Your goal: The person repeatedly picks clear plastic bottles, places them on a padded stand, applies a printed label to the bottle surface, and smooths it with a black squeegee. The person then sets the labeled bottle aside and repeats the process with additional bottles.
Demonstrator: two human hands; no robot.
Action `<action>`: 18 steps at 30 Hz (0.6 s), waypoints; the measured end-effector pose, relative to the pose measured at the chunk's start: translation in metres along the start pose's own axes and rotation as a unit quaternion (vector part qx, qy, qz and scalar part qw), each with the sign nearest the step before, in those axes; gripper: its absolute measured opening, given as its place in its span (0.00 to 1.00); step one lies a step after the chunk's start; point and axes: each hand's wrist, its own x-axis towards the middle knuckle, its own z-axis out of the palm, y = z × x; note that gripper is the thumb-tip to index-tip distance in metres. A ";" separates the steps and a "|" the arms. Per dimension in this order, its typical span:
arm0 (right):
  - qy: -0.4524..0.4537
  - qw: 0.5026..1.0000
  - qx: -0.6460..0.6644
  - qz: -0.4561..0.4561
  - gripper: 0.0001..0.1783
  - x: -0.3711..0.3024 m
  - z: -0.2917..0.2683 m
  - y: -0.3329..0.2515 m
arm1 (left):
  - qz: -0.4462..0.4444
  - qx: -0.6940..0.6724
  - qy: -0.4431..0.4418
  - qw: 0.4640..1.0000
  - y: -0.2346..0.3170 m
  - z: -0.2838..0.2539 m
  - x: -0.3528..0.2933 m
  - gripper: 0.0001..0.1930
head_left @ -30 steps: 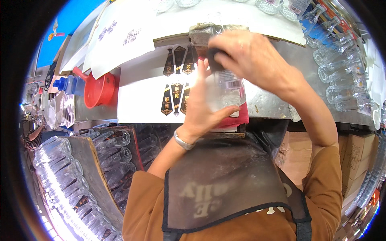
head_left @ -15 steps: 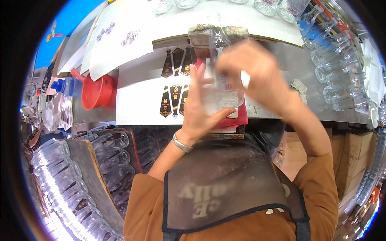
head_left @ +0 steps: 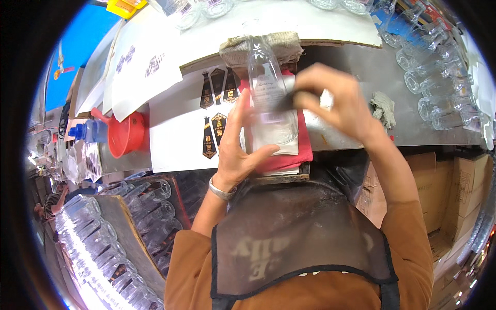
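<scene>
A clear glass bottle (head_left: 262, 70) lies in front of me, its base toward me and its neck on a cloth-wrapped rest (head_left: 233, 54). Under its body are a white pad and a pink cloth (head_left: 305, 147). My left hand (head_left: 235, 147) is open along the bottle's left side, fingers stretched and thumb near the base. Whether it touches the glass is unclear. Closed on a small dark piece (head_left: 285, 103), smeared by motion, my right hand (head_left: 330, 98) is over the bottle's right side. Black-and-gold tie-shaped labels (head_left: 208, 137) lie on a white sheet left of my left hand.
A red dipper (head_left: 126, 135) and a blue-capped bottle (head_left: 93, 129) stand at the left. Glass bottles (head_left: 439, 95) line the far right. A crumpled rag (head_left: 382, 109) lies on the metal table. Racked bottles (head_left: 98, 248) are lower left, cardboard boxes (head_left: 460, 191) lower right.
The view has shifted, so the bottle and labels appear farther left. My right hand has shifted slightly relative to the bottle, and the dark piece now shows more clearly. My left hand stays beside the bottle.
</scene>
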 end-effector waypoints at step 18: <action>-0.152 0.979 -0.099 -0.096 0.13 -0.002 -0.001 -0.056 | -0.106 -0.216 0.100 0.966 0.016 -0.013 0.025 0.37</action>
